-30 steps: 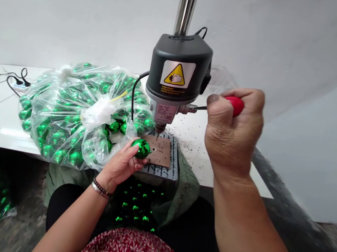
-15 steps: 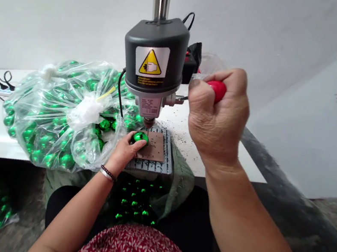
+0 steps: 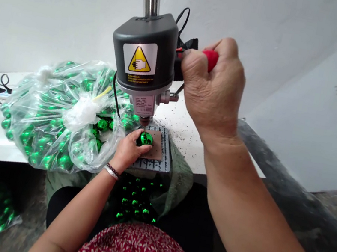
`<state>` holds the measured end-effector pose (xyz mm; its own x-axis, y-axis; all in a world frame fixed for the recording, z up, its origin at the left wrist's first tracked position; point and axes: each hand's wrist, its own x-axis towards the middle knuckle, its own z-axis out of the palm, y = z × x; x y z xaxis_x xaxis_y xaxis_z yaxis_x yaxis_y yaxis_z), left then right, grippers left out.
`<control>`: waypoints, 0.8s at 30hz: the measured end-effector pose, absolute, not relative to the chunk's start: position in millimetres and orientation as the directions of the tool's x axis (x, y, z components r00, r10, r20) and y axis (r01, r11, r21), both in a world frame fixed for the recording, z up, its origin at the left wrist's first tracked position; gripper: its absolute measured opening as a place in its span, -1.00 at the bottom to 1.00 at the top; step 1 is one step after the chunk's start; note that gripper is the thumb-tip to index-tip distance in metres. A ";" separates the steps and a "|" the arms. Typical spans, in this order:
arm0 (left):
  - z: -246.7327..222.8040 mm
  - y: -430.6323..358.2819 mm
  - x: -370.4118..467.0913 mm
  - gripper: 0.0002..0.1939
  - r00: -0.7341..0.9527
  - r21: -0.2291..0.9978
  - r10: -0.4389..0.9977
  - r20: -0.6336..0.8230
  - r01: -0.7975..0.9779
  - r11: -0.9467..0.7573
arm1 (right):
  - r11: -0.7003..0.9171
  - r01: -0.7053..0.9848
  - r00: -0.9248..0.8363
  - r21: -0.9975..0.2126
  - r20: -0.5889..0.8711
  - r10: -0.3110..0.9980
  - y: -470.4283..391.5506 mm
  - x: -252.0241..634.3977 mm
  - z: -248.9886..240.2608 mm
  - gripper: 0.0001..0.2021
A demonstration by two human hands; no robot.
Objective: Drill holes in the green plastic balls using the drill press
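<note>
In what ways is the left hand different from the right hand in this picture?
The left hand is low, beside the drill bit; the right hand is raised, beside the drill's housing. The left curves thumb and fingers around a green ball, while the right makes a fist around a red knob. The left has bracelets at its wrist; the right's wrist is bare. Both are ungloved and holding something.

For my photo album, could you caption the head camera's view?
Left hand steadies a shiny green ball beneath the drill press; right hand grips its red-knobbed lever.
</note>
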<state>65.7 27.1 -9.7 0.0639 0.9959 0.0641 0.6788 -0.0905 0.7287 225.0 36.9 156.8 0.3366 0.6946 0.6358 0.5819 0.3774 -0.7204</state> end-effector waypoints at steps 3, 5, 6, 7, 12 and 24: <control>-10.0 26.9 66.1 -0.44 0.066 0.746 0.997 0.031 0.663 -0.067 | 0.394 0.559 0.340 -0.730 0.635 0.694 36.1 224.2 157.4 -0.75; -10.7 27.0 65.9 -0.42 0.061 0.766 0.998 -0.004 0.642 -0.036 | 0.399 0.540 0.339 -0.741 0.626 0.702 35.1 223.7 157.4 -0.75; -11.3 27.0 65.8 -0.41 0.057 0.775 0.998 -0.023 0.632 -0.018 | 0.403 0.530 0.335 -0.746 0.621 0.709 34.3 223.5 156.9 -0.76; -12.3 27.1 65.7 -0.40 0.051 0.780 0.998 -0.039 0.626 -0.002 | 0.407 0.520 0.330 -0.751 0.616 0.715 33.3 223.4 156.0 -0.76; -18.2 26.8 65.7 -0.39 0.011 0.784 0.999 -0.032 0.621 0.018 | 0.449 0.530 0.342 -0.719 0.666 0.663 26.6 223.9 145.9 -0.78; -21.4 25.8 65.2 -0.47 0.033 0.811 0.999 -0.015 0.585 -0.007 | 0.370 0.728 0.258 -0.577 0.730 0.632 -0.8 228.7 127.0 -0.91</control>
<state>65.2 25.8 -21.4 0.0328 0.9994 -0.0150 0.5845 -0.0070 0.8113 228.7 -0.8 127.0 0.2580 0.6325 0.7303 0.7278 0.3698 -0.5775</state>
